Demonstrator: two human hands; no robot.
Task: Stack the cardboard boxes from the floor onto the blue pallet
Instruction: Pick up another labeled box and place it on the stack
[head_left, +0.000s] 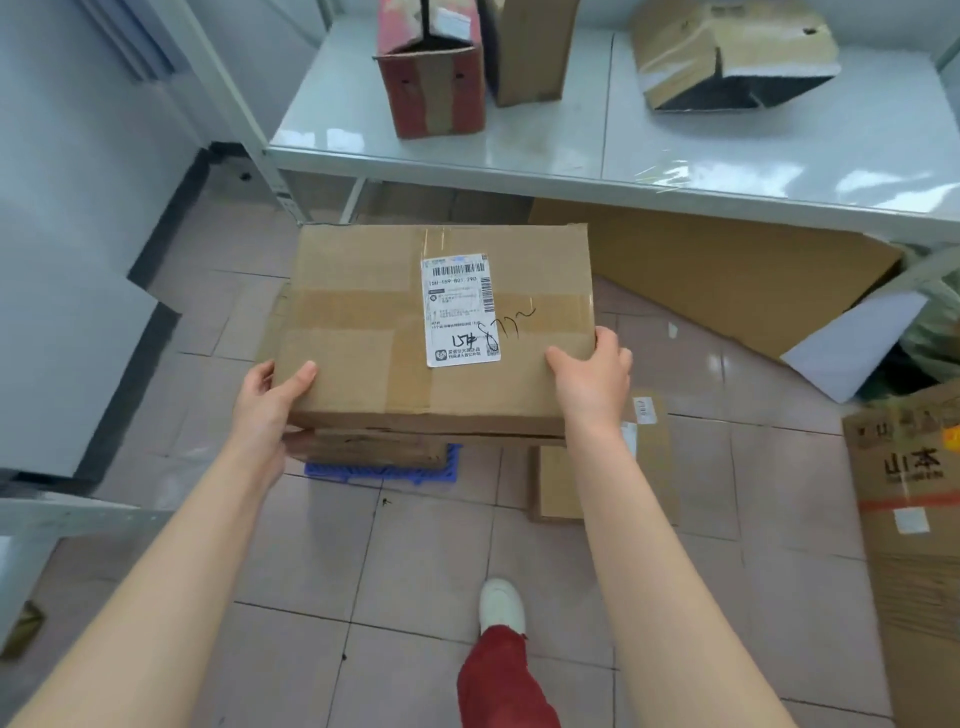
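A taped brown cardboard box (363, 332) with a white shipping label fills the middle of the head view. My left hand (270, 400) grips its near left corner and my right hand (592, 379) grips its near right edge. The box is over another cardboard box (369, 447), which sits on the blue pallet (384, 472); only a strip of the pallet's near edge shows. Whether the held box rests on the lower one I cannot tell. A small flat box (558, 483) lies on the floor to the right of the pallet.
A white shelf (571, 150) with several worn boxes runs across the back. Flattened cardboard (727, 270) lies under it. A large printed box (914, 519) stands at the right edge. A white cabinet (62, 312) is on the left. My foot (501, 605) is on the tiled floor.
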